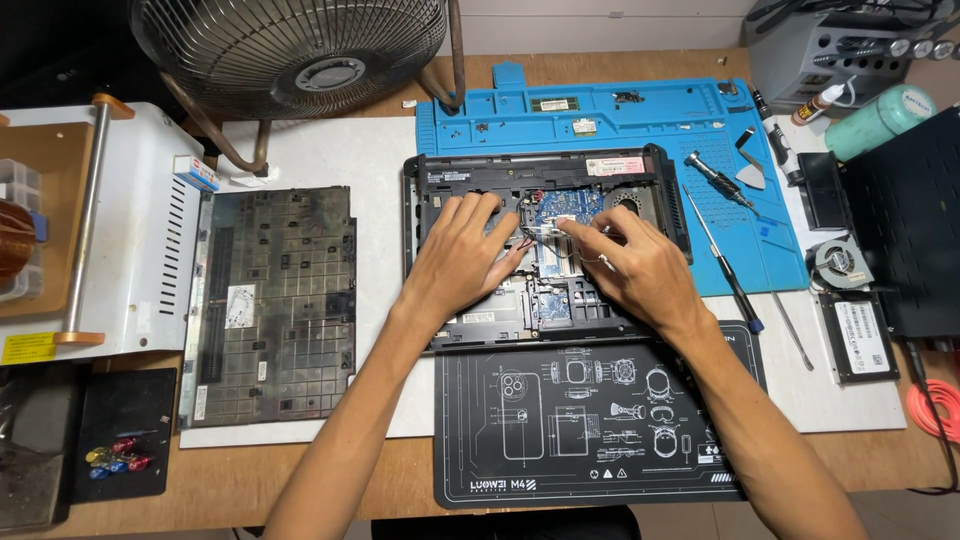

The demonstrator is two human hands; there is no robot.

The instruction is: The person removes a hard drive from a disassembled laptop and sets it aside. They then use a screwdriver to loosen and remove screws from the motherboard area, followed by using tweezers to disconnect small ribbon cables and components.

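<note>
Both hands work inside the opened laptop (545, 250) at desk centre: left hand (462, 255) lies flat w/ fingers spread, bracing the chassis, while right hand (635, 265) fingers pinch a small part, removed bottom cover (272, 300) parked left.

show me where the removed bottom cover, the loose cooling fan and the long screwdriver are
removed bottom cover (275, 300), head view, middle of its ribbed inner face
loose cooling fan (838, 262), head view, hub of the round blades
long screwdriver (722, 265), head view, midway along its thin shaft

Wooden bench (250, 480) under white sheet (380, 150)
</note>
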